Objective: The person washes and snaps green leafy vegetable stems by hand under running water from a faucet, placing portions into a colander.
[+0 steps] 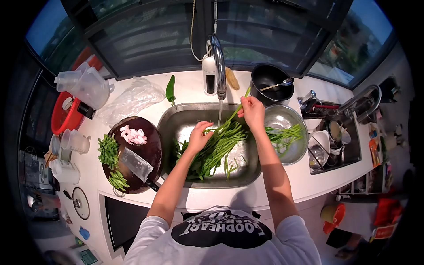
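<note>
Right hand [252, 111] fingers pinch one green stem [238, 107] — left hand [198, 137] grips the bunch [216, 148] below, under running water.

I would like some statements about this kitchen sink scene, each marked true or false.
1. Water runs from the tap into the sink. True.
2. The right hand holds a green stalk. True.
3. The cleaver lies in the sink. False: it lies on the board.
4. The left hand holds the pepper. False: it rests on the greens; the pepper lies on the counter.
</note>
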Demonstrator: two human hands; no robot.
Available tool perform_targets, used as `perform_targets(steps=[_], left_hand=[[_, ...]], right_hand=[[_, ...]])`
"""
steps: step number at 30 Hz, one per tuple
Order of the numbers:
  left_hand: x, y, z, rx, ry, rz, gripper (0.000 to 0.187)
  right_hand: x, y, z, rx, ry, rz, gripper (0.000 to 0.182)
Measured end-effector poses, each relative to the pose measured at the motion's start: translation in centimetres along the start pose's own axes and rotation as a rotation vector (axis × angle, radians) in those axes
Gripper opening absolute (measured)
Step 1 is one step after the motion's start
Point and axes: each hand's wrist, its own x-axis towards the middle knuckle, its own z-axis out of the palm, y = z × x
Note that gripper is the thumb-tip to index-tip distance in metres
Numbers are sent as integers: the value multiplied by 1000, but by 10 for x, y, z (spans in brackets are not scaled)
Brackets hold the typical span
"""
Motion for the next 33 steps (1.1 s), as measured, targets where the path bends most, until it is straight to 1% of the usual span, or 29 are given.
perform_targets(steps=[1, 4, 5, 8, 9, 11, 12, 15, 18, 21, 24, 27, 28, 30, 32, 33], left_hand=[[4, 11, 3, -39, 53, 113, 20], [14, 24, 19, -162, 22, 91, 21], [16, 28, 23, -102, 3, 37, 20], [18, 29, 29, -38, -12, 1, 22], [18, 30, 30, -76, 12, 40, 21], [18, 30, 29, -2, 13, 68, 20], [17, 31, 27, 36, 15, 80, 20], [17, 33, 21, 203, 79, 211, 21], [21, 30, 19, 258, 186, 246, 20], [23, 35, 15, 24, 183, 26, 16], [24, 48, 6, -67, 143, -240, 18], [26, -1, 9, -202, 248, -261, 20], [22, -6, 4, -253, 277, -272, 18], [19, -16, 1, -378, 218, -305, 17], [24, -19, 11, -409, 173, -143, 17], [28, -17, 16, -423, 157, -63, 18]], right_hand=[[-1, 2, 1, 0, 1, 21, 28], [-2, 11, 5, 93, 1, 99, 29], [-1, 14, 5, 138, 2, 125, 29], [-3, 11, 3, 200, 32, 161, 28], [-4, 10, 0, 148, 38, 130, 27], [-5, 9, -5, 46, 53, 70, 25], [-6, 10, -6, 64, 47, 58, 25], [-9, 13, -7, 74, 39, 21, 24], [-14, 14, -4, 36, 63, -17, 25], [-21, 23, 3, 78, 98, -41, 24], [-26, 26, 8, 130, 128, -51, 24], [-27, 21, 4, 167, 135, -62, 22], [-23, 19, -2, 178, 131, -83, 22], [-22, 22, -5, 188, 95, -81, 21], [-20, 26, 1, 191, 28, -55, 21], [-21, 26, 3, 165, -46, -26, 19]])
